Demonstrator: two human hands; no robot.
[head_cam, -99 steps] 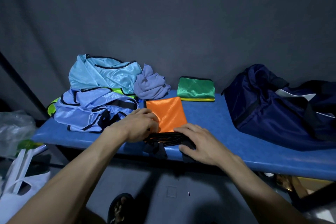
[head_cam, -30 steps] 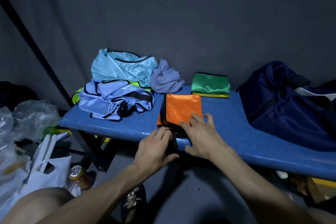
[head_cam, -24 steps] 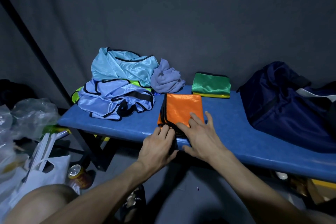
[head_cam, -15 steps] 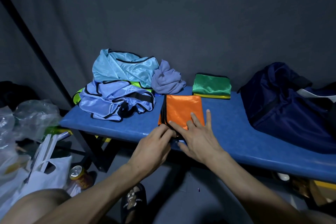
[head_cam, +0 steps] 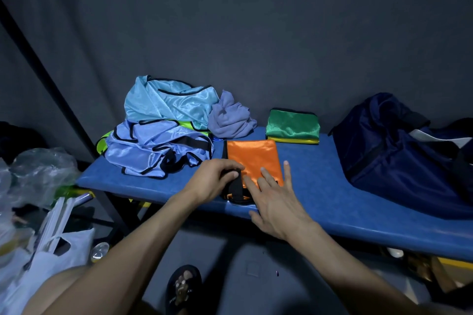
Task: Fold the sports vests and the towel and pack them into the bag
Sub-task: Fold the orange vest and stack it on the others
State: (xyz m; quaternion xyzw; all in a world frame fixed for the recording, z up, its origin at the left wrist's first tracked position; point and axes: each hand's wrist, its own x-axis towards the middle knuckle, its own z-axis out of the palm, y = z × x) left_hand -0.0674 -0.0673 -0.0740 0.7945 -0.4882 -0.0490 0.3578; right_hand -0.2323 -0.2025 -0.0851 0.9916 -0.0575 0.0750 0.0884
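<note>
Both forearms reached up from the near side toward the counter's front edge; the left hand lay knuckles-up with its fingers curled, its grip closed on the black trim at the near left corner of the orange vest; the right hand was spread flat, fingers straight and apart, its fingertips pressing the vest's near right part while the palm hung over the front edge; the vest itself lay folded into a neat rectangle at the middle of the counter, just inside that edge. Behind it to the left sat a loose heap of blue vests, pale ones over a lime one, filling the left end; a crumpled grey-violet towel leaned against the heap toward the back edge; a folded green vest rested on a yellow one at the back edge, right of the towel; the navy bag slumped across the right end.
</note>
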